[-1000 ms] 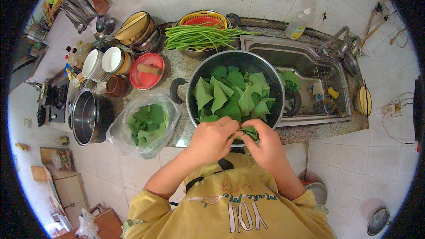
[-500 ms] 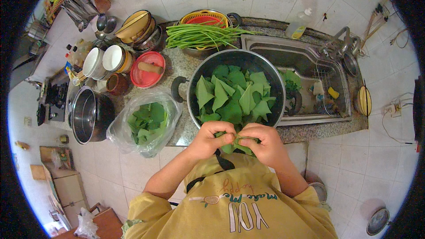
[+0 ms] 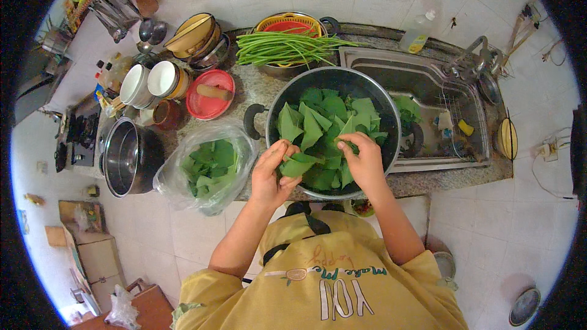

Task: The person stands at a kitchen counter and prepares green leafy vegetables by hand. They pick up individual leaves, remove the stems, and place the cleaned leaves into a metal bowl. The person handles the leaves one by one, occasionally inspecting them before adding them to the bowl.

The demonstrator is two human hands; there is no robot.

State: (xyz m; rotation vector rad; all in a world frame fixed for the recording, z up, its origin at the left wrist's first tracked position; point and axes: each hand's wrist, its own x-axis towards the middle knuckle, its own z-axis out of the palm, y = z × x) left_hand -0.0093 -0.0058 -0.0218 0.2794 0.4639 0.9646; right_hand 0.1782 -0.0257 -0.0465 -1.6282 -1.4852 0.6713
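The person stands at a stone counter, both hands over a large metal bowl heaped with green leaves. The left hand is closed around one folded leaf at the bowl's near rim; the right hand rests just beside it, fingers curled down into the pile, though whether they pinch anything cannot be told. A clear plastic bag just left of the bowl holds a smaller share of leaves. Judged from the amounts, most leaves already lie in the bowl and a lesser portion remains bagged. Long green beans lie untouched behind the bowl, beside the sink.
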